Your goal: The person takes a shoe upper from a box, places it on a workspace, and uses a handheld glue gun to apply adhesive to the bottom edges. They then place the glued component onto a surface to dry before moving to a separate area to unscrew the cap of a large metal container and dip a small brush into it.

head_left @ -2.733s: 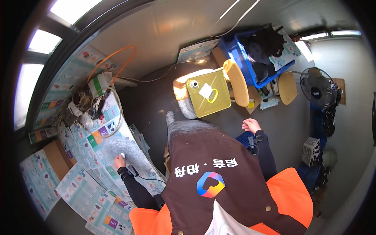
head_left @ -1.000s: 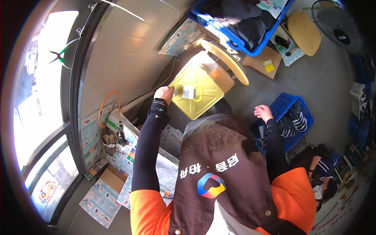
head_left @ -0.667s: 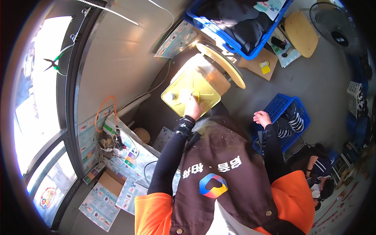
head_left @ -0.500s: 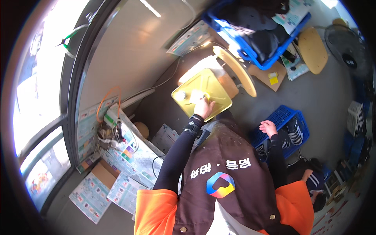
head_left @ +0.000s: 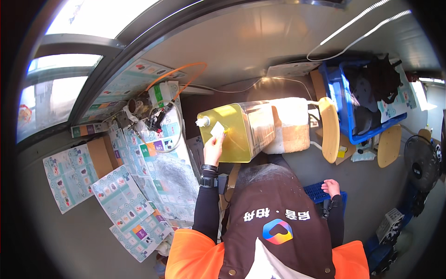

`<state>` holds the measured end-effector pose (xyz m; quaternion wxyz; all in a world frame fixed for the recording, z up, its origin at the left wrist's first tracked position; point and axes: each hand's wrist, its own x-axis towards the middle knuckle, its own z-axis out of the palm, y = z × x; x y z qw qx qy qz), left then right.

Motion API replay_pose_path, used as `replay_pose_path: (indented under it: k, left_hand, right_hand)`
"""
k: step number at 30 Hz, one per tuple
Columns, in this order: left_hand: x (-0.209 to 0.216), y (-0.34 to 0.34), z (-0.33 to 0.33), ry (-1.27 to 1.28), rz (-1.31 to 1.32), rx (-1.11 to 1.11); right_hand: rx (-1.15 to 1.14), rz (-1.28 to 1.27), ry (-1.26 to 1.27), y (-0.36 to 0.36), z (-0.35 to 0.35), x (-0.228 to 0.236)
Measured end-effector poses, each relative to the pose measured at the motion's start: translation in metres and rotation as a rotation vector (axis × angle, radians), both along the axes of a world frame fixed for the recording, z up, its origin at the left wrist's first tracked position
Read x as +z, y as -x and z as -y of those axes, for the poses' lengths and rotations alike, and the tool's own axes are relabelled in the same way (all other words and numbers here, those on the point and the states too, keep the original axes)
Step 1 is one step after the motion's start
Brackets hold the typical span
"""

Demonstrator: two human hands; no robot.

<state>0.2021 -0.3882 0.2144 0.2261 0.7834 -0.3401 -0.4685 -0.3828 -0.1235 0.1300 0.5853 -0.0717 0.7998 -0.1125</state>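
My left hand (head_left: 213, 151) reaches to the top face of a large gold metal tin (head_left: 238, 148), with its fingers closed at the yellow handle. A bright white patch at the fingertips is too washed out to identify. A white cap (head_left: 202, 121) sits near the tin's corner. The tin's shiny side abuts a pale, thick padded block (head_left: 290, 128) by a chair's wooden backrest (head_left: 329, 130). Off to the right, my right hand (head_left: 331, 187) hangs over a blue plastic basket (head_left: 318, 192), fingers loosely apart and nothing in them.
Printed sheets cover a surface (head_left: 162, 158) on my left, with an orange cable (head_left: 197, 65) above it. At the back right stands a blue crate (head_left: 346, 104) of dark items. Beyond are another wooden chair part (head_left: 389, 145) and a black fan (head_left: 420, 160).
My view has swung right, so the far scene sits differently. The tin now shows its side and the padded block behind it. My left hand stays at the handle; my right remains by the basket.
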Motion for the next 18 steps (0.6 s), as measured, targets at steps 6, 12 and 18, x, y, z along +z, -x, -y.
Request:
replay_pose_path:
  k: [6, 12, 18]
  left_hand:
    - [-0.097, -0.055, 0.001, -0.09, 0.317, 0.028]
    - [-0.298, -0.139, 0.025, -0.05, 0.493, 0.154]
    - [-0.455, -0.264, 0.054, -0.052, 0.621, 0.385]
  right_hand:
    - [0.115, -0.014, -0.012, -0.031, 0.028, 0.022]
    - [0.292, -0.158, -0.05, -0.033, 0.045, 0.058]
    - [0.316, -0.233, -0.117, -0.027, 0.039, 0.073]
